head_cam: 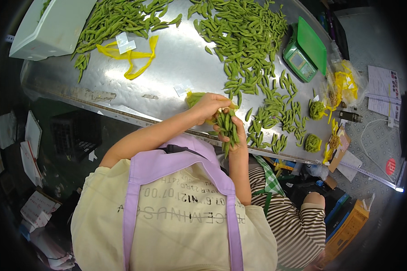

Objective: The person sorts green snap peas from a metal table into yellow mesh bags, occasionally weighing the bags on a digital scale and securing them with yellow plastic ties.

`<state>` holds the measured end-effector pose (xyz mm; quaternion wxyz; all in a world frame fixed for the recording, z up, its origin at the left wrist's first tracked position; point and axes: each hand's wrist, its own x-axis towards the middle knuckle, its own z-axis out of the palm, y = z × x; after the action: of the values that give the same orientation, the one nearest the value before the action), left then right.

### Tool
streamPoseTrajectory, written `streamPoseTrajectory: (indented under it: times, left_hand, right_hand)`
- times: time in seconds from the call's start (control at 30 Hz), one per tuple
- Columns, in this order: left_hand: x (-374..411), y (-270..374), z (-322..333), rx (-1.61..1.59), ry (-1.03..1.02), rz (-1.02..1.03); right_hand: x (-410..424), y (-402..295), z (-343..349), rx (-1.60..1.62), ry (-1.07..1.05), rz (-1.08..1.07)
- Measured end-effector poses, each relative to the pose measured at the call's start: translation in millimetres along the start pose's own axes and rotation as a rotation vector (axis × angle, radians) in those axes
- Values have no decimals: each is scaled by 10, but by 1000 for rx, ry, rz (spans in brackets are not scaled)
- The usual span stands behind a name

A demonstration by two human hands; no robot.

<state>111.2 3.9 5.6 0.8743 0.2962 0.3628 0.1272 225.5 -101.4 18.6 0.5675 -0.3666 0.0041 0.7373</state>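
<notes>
My right hand [238,132] is closed around a bunch of green soybean pods [226,127], their tips pointing down toward me. Just above and left of it, my left hand [210,105] pinches a piece of yellow mesh netting [231,104] at the top of that bunch. The fingers partly hide the netting. Behind my left wrist, a yellow net with green pods [194,98] lies on the metal table [166,73], with a white tag [183,88] beside it. Loose pods [269,117] are spread just right of my hands.
Large pod heaps [244,37] cover the far side. Yellow net strips [140,57] with tags lie left, near a white foam box [54,28]. A green scale [303,54] stands right, above netted pod bundles [313,143]. Striped clothing [281,210] and a bare knee show lower right.
</notes>
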Motion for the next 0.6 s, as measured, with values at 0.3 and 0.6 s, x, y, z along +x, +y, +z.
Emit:
streamPoseTrajectory:
  times: [0.3,0.6]
  left_hand:
    - [-336,130,253,790,233,705]
    - [-416,256,197,737,290,654]
  right_hand:
    - [61,-33,-69,48,127,20]
    - [64,-164,147,5,103,4]
